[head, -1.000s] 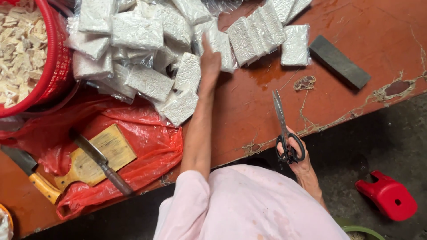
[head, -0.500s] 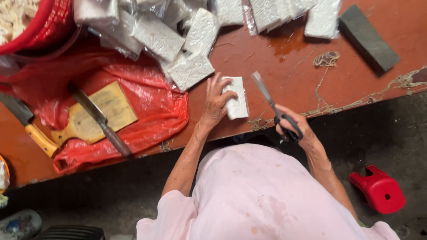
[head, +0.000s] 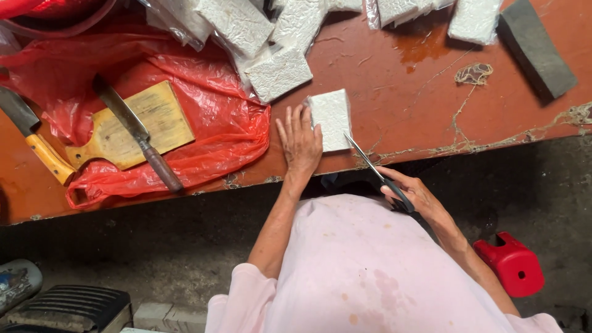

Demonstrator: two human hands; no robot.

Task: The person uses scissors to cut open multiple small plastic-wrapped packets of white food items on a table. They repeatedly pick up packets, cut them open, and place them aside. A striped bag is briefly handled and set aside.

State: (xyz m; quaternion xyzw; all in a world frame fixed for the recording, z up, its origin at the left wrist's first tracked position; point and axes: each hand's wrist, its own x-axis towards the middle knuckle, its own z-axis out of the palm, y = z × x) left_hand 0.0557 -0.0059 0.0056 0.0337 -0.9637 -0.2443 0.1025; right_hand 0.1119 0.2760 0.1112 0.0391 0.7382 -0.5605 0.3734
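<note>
The white packet (head: 331, 118) lay flat on the counter (head: 401, 92), close to its near edge, with the left hand (head: 300, 140) resting open against the packet's left side, fingers spread and gripping nothing. The right hand (head: 412, 196) hung just off the counter edge, clenched around the handles of the scissors (head: 376, 172), whose tips touched the packet's lower right corner. Bare counter lay to the packet's right; the pile of white packets (head: 271, 37) lay just behind it, and the red plastic bag (head: 203, 123) with cutting board (head: 132, 126) and knife (head: 139, 142) lay left.

My desk (head: 431, 98): worn reddish-brown top, wet patch, chipped near edge. Below, dark grimy concrete floor (head: 542, 185); small red plastic stool (head: 510, 264) at my right.
</note>
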